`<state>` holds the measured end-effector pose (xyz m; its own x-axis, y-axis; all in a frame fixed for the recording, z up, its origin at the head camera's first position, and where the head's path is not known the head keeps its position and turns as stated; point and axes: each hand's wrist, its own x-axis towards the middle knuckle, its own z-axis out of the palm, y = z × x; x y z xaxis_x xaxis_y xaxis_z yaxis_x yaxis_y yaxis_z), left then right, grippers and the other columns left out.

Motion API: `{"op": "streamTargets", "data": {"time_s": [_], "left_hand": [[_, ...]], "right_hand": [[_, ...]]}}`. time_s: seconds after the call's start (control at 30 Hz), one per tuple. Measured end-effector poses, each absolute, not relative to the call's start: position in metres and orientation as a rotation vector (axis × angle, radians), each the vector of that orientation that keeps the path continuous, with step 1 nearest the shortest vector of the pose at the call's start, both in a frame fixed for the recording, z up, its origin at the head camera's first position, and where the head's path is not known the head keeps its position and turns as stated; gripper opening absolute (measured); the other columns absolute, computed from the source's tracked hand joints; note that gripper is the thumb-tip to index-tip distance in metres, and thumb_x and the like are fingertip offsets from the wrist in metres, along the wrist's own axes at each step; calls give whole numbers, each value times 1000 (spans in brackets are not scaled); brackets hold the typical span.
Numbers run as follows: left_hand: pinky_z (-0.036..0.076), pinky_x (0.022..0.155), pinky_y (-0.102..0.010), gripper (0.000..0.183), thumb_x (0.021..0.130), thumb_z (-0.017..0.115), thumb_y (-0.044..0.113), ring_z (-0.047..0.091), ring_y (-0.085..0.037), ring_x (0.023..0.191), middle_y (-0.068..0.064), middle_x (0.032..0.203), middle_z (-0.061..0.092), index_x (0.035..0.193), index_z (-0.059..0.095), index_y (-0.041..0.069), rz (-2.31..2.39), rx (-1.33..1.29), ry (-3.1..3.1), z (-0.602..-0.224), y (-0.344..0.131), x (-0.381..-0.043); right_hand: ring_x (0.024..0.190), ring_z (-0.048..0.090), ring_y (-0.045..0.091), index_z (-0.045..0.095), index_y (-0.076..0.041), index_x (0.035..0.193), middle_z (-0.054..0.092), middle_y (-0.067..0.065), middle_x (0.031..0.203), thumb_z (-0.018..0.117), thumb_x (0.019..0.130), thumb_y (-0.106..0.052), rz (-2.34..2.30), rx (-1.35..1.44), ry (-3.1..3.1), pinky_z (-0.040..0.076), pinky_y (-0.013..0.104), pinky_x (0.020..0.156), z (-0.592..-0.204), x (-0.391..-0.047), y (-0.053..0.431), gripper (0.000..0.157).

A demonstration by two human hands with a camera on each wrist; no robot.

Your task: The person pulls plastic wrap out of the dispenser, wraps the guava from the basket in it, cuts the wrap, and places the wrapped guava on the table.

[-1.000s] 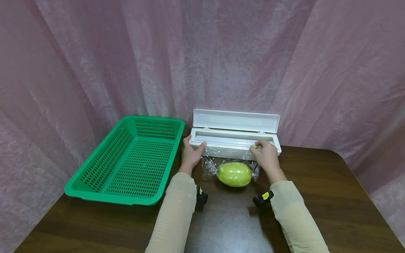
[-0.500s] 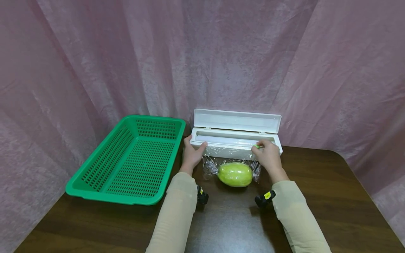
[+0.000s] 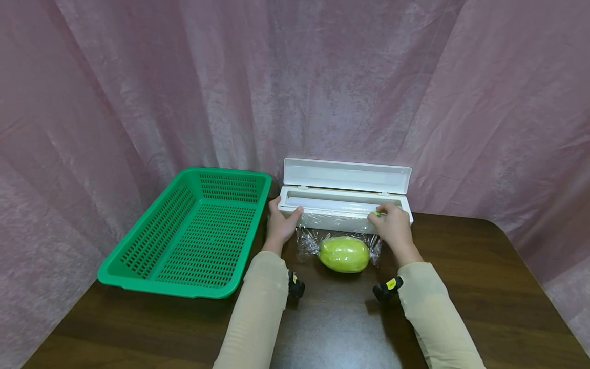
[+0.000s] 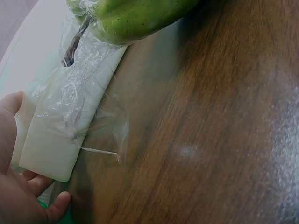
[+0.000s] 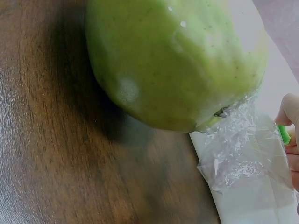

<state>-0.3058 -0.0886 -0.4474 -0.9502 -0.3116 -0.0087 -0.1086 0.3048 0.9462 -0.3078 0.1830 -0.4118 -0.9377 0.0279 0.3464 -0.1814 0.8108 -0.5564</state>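
Observation:
A white cling film dispenser (image 3: 332, 221) lies along the back of the table with its lid (image 3: 345, 175) raised and a roll (image 3: 332, 204) inside. My left hand (image 3: 280, 225) grips its left end, thumb on the front. Between thumb and fingers, my right hand (image 3: 395, 225) pinches a small green slider cutter (image 3: 376, 213) on the front edge, toward the right end. Just in front of the dispenser rests a green papaya-like fruit (image 3: 343, 254) wrapped in clear film (image 3: 308, 244). The film bunches at both fruit ends and extends up to the dispenser. A dark stem (image 4: 74, 46) shows through it.
To the left stands a green plastic basket (image 3: 249, 256) with slotted walls, nothing in it, close to my left forearm. A pink curtain (image 3: 341, 82) hangs behind the brown wooden table (image 3: 479, 287).
My right hand and the green slider cutter have shifted slightly right along the dispenser. The whole head view has drifted a little; my left hand keeps its hold and the fruit stays put.

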Motion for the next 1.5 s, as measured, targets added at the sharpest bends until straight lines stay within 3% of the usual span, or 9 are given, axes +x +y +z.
{"op": "streamTargets", "data": {"time_s": [0.47,0.67,0.73,0.8,0.9,0.93,1.5], "left_hand": [[30,110,-50,79,86,63,47,32,-36,137,-21,149,30,148,20,22,-1728,382,-2386,-448,-86,-304],[31,109,-51,80,86,63,49,34,-37,136,-21,148,31,148,20,21,-1716,376,-2395,-449,-84,-303],[31,109,-50,81,86,63,49,34,-37,136,-21,148,32,148,20,21,-1708,371,-2398,-449,-84,-303],[31,109,-50,80,85,63,49,35,-37,135,-21,148,33,148,20,22,-1702,371,-2400,-449,-83,-304],[32,108,-50,80,85,63,50,36,-37,134,-21,147,34,147,21,23,-1690,370,-2404,-448,-84,-305],[32,108,-50,80,85,63,50,36,-37,134,-21,147,34,147,21,23,-1685,369,-2406,-448,-84,-305],[30,110,-50,81,85,62,51,33,-35,137,-20,149,31,148,19,23,-1699,369,-2400,-451,-90,-307]], "right_hand": [[81,63,33,64,1,91,69,23,95,56,81,-18,871,70,-2639,51,46,76,-413,-308,184,23],[88,62,35,66,0,98,68,22,103,55,82,-17,887,96,-2660,49,48,80,-414,-306,188,26],[97,61,37,67,-1,99,67,22,106,56,84,-17,855,176,-2669,43,53,93,-414,-307,193,25],[106,58,39,68,-2,99,67,21,109,58,86,-18,840,258,-2667,30,62,103,-414,-308,198,23],[116,52,42,69,-3,94,65,21,111,61,88,-19,838,349,-2655,8,75,103,-414,-311,206,19],[117,52,42,69,-3,93,65,21,112,62,88,-20,853,363,-2654,6,76,101,-413,-312,208,19],[113,54,40,69,1,93,65,23,107,67,86,-18,947,425,-2626,9,73,104,-415,-318,209,20]]}}
